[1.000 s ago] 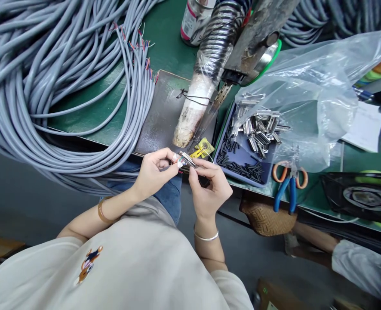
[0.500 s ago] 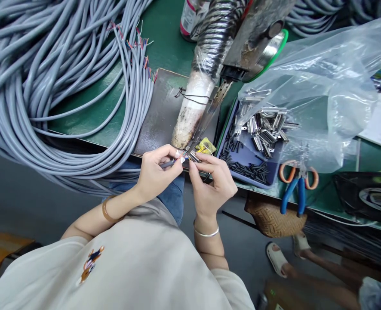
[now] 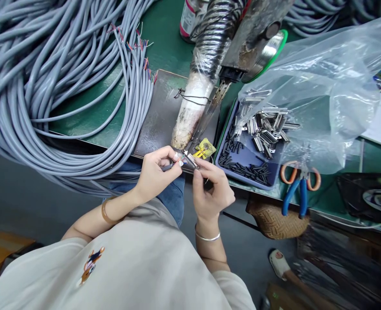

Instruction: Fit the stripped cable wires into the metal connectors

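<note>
My left hand (image 3: 161, 172) is closed in a pinch on the end of a grey cable (image 3: 166, 167), and thin coloured wires show at its fingertips. Between finger and thumb, my right hand (image 3: 212, 184) grips a metal multi-pin connector (image 3: 190, 159) by its right end. The wires meet the connector's pin row; which of them are joined to it I cannot make out. Just above the connector comes down the tip of a soldering iron fixture (image 3: 206, 120), beside a white-wrapped hose end (image 3: 190, 112). A yellow piece (image 3: 205, 148) lies right behind my right fingertips.
Grey cables (image 3: 126, 125) with stripped ends are heaped on the left. A blue tray (image 3: 242, 172) at right holds connectors (image 3: 269, 129) and short black tubes (image 3: 255, 170), partly under a plastic bag (image 3: 332, 99). Pliers (image 3: 295, 193) lie by the edge. Another person's foot (image 3: 279, 262) shows below.
The connector has come away from the iron tip, slightly down and left, and more of it shows. My right hand has shifted a little down and left. My left hand is nearly unmoved.
</note>
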A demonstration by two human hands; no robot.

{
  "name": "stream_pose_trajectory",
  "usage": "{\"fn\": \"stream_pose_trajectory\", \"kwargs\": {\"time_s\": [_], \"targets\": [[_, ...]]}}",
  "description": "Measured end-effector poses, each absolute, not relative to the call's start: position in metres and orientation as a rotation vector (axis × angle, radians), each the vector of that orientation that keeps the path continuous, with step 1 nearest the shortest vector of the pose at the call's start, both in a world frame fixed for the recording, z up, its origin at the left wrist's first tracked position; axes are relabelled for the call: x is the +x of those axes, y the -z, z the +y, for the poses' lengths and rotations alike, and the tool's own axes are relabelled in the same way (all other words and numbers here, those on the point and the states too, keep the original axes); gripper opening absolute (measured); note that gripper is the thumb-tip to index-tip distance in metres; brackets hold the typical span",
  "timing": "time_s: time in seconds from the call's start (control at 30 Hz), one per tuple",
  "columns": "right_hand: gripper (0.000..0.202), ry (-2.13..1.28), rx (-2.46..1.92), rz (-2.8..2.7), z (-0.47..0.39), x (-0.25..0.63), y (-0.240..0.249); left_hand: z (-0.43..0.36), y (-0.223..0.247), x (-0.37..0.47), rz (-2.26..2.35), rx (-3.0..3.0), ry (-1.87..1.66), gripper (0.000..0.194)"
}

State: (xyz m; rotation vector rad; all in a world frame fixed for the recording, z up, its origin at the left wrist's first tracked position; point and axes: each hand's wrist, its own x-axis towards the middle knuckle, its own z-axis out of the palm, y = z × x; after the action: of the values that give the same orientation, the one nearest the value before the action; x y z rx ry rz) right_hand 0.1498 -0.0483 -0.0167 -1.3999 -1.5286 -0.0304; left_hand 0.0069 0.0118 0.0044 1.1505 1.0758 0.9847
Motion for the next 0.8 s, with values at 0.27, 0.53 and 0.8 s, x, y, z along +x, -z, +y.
{"fn": "stream_pose_trajectory", "kwargs": {"time_s": [0.27, 0.53, 0.8], "targets": [[0.023, 0.101, -1.282, -1.119, -0.059, 0.154, 0.013, 0.020, -0.005, -0.008, 0.865, 0.818, -0.755, 0.027], [0.006, -0.220, -1.429, -1.408, -0.068, 0.143, 0.029, 0.018, -0.005, -0.013, 0.821, 0.763, -0.714, 0.034], [0.008, -0.153, -1.414, -1.365, -0.056, 0.133, 0.032, 0.012, -0.004, -0.006, 0.930, 0.837, -0.840, 0.027]]}}
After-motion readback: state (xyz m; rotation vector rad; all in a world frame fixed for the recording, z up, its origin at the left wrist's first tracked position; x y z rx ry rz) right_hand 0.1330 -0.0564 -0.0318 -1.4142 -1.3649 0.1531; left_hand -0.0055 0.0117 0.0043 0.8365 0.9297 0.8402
